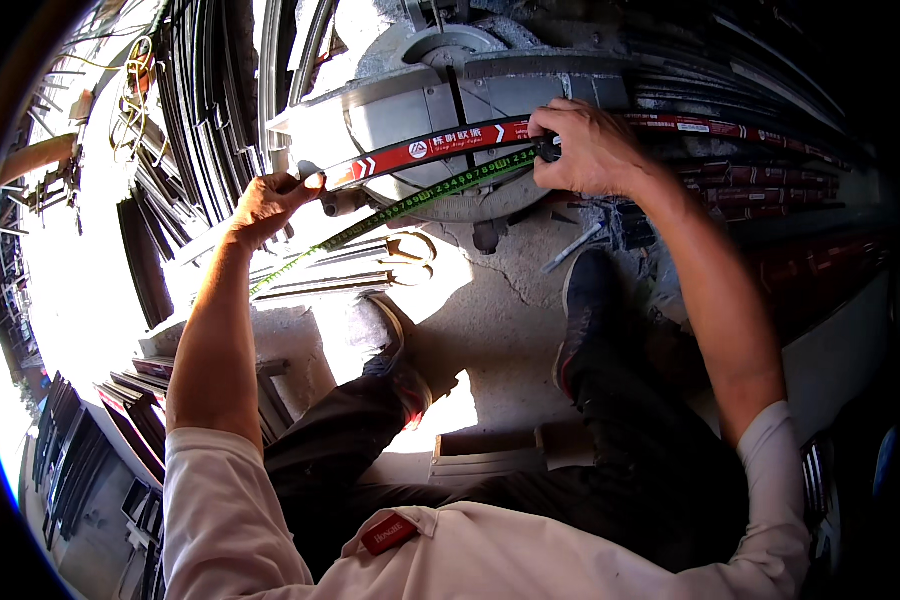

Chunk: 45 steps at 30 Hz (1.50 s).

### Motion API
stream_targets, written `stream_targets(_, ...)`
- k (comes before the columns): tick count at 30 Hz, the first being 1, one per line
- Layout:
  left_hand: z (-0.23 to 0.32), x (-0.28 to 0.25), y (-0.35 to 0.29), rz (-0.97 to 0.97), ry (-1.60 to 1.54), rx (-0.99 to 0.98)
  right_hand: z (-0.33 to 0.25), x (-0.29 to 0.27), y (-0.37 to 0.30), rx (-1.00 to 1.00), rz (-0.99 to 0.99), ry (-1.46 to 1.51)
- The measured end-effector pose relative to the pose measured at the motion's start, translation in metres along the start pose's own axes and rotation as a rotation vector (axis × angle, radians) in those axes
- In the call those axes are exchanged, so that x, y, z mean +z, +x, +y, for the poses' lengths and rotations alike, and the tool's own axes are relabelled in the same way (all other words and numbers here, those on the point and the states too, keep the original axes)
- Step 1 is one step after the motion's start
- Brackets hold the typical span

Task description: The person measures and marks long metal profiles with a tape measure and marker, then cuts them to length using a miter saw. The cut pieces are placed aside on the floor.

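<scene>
Measuring, apparently: left hand (268,207) pinching the end of the red strip (400,156), right hand (592,150) curled tight on the green tape (400,208), strip across the saw base (390,108) — next probably needs tape flush along it.

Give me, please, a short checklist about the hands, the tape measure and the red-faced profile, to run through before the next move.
1. Left hand at the left end of the red-faced profile: ok, thumb and fingers pinch there.
2. Right hand on the tape measure: ok, fingers curl around its dark body.
3. Green tape blade flush along the profile: not ok, they spread apart toward the left.
4. Blade's free end hooked: cannot tell, it fades into glare.
5. Profile resting on the round saw table: cannot tell, it only passes in front in this view.
</scene>
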State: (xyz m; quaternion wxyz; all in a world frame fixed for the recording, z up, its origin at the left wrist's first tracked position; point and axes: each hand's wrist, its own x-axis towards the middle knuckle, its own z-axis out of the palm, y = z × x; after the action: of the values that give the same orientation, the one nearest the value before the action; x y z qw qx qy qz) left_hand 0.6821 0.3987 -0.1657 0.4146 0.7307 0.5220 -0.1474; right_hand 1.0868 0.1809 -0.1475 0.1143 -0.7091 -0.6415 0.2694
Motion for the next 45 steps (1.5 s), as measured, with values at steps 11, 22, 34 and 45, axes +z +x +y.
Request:
stream_targets(11, -0.011, 0.006, 0.001, 0.072, 0.006, 0.02, 0.025, 0.069, -0.104, 0.13, -0.364, 0.3)
stream_targets(22, -0.012, 0.006, 0.0, 0.081, 0.046, 0.029, 0.038, 0.101, -0.114, 0.148, -0.012, 0.137)
stream_targets(34, -0.011, -0.001, 0.01, 0.107, 0.061, 0.089, 0.155, 0.018, -0.07, 0.927, 0.734, 1.065)
stream_targets(45, -0.015, -0.011, 0.026, 0.12, 0.067, 0.111, 0.188, 0.016, -0.05, 0.914, 0.826, 1.518)
